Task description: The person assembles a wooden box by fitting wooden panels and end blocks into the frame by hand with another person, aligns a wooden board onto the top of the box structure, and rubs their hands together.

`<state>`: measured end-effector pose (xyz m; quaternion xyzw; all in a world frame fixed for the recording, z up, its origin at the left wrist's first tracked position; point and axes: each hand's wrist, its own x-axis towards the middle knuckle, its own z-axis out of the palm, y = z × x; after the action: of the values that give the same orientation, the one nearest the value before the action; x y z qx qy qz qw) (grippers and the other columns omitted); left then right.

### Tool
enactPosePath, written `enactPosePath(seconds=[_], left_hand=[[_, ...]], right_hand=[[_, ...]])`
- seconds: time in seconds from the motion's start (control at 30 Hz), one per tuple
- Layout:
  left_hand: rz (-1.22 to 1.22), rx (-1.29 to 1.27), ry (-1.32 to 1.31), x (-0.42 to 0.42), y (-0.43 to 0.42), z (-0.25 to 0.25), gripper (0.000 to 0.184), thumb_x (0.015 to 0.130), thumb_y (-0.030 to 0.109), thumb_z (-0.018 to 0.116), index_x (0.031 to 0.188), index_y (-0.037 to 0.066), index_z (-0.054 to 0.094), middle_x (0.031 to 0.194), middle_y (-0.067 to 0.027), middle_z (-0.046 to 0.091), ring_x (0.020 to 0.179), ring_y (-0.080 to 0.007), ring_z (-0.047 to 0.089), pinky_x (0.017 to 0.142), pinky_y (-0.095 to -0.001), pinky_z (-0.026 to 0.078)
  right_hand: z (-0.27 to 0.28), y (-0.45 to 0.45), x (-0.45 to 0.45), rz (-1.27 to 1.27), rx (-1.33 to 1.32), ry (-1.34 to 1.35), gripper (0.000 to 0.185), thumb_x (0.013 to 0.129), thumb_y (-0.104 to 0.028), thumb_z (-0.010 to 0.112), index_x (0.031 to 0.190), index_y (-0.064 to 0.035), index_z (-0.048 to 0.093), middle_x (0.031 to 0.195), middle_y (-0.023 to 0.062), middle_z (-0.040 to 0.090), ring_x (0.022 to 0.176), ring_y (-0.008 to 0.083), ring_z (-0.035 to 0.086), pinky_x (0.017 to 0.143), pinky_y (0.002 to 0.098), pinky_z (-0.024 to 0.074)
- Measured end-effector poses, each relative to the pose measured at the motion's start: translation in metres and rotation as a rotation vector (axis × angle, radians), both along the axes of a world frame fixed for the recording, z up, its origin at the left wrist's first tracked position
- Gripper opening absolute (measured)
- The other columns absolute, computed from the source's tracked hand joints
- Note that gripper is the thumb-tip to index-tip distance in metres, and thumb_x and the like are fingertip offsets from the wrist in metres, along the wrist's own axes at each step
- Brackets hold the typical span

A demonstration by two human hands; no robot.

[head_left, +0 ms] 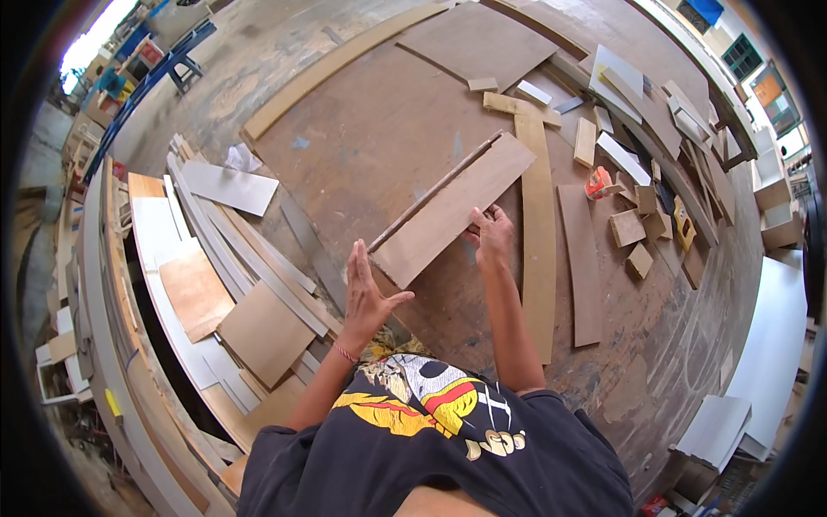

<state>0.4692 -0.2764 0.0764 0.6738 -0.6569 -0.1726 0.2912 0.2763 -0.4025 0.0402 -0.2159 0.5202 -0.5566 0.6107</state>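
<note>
A long brown wooden panel (457, 207) slants across the middle of the view, its right end farther away. A narrow, rough-looking strip (435, 191) runs along its far long edge. My right hand (491, 237) is closed on the panel's near long edge, thumb against the face and the other fingers bent. My left hand (366, 297) is beside the panel's near left end, fingers straight and thumb spread apart. Its fingertips are close to the corner; whether they touch it I cannot tell.
A large brown worktop (362, 129) lies underneath. On the right are a long wooden strip (538, 258), a brown board (579, 267), small wood blocks (627, 228), a red-orange container (597, 183) and a yellow tool (684, 224). Stacked boards (194, 293) line the left.
</note>
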Motion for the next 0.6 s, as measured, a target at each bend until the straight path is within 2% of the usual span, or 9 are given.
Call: enactPosePath(seconds=[0.27, 0.33, 0.6], left_hand=[[-0.004, 0.021, 0.068, 0.001, -0.002, -0.002, 0.115, 0.056, 0.033, 0.079, 0.137, -0.001, 0.005, 0.133, -0.0238, 0.026, 0.124, -0.0351, 0.028, 0.104, -0.0395, 0.024], [0.0, 0.027, 0.05, 0.001, -0.002, -0.004, 0.115, 0.056, 0.033, 0.079, 0.137, -0.001, 0.005, 0.133, -0.0243, 0.027, 0.124, -0.0354, 0.028, 0.104, -0.0395, 0.024], [-0.009, 0.017, 0.083, 0.002, -0.003, -0.009, 0.113, 0.059, 0.033, 0.078, 0.137, -0.003, 0.005, 0.134, -0.0242, 0.027, 0.123, -0.0363, 0.03, 0.103, -0.039, 0.026]], right_hand=[[-0.003, -0.003, 0.002, 0.015, 0.019, 0.017, 0.02, 0.084, -0.007, 0.054, 0.103, -0.005, 0.049, 0.086, 0.0042, 0.061, 0.067, 0.0127, 0.059, 0.058, 0.0289, 0.0517], [-0.001, -0.004, 0.002, 0.011, 0.012, 0.012, 0.016, 0.084, -0.003, 0.051, 0.1, -0.0031, 0.047, 0.083, 0.0046, 0.06, 0.064, 0.0123, 0.059, 0.057, 0.0311, 0.0543], [-0.012, -0.007, 0.001, 0.021, 0.013, 0.028, 0.017, 0.083, -0.006, 0.055, 0.099, -0.0047, 0.049, 0.082, 0.0032, 0.06, 0.062, 0.0119, 0.058, 0.054, 0.0282, 0.0518]])
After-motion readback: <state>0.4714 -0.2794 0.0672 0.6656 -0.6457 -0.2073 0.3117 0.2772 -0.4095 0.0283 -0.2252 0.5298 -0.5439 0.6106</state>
